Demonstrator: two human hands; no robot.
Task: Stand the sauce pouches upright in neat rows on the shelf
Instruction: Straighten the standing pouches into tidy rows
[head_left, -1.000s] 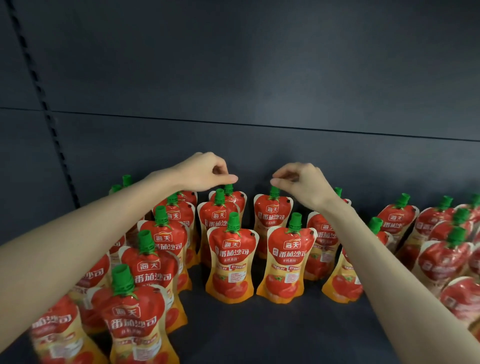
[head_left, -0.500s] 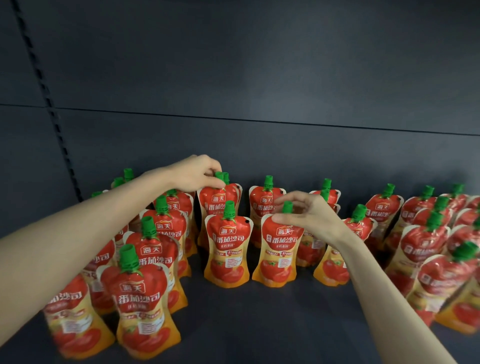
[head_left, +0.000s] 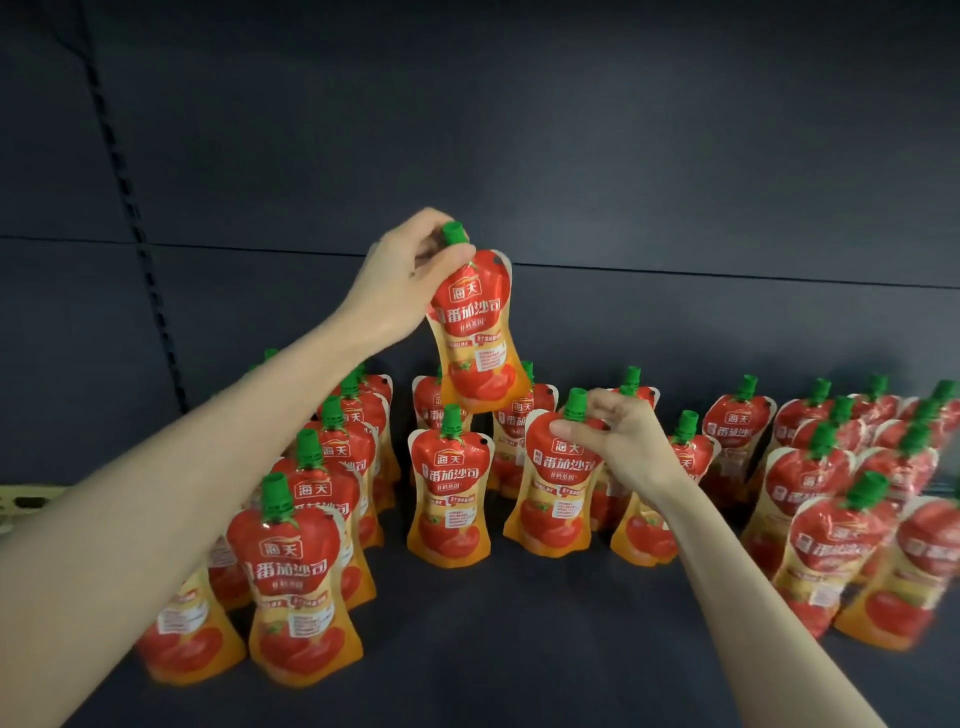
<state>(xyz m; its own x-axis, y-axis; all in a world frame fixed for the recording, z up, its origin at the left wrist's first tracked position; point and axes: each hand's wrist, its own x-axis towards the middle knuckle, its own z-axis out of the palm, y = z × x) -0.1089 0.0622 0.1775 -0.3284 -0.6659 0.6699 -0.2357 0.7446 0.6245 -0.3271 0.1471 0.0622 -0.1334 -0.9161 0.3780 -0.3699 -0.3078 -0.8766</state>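
Note:
Several red-and-orange sauce pouches with green caps stand on the dark shelf. My left hand grips one pouch by its neck, just under the green cap, and holds it in the air above the middle rows. My right hand pinches the top of a standing pouch in the front middle, thumb and fingers at its neck below the cap. Another pouch stands just left of it, directly under the lifted one.
A packed group of pouches runs along the left, and another cluster fills the right. The dark back panel rises behind. A slotted upright runs down the left. Bare shelf lies in front between my forearms.
My left hand has lifted a pouch by its neck from the back row up into the air. My right hand stays at the front middle pouch's top, now pinching its neck.

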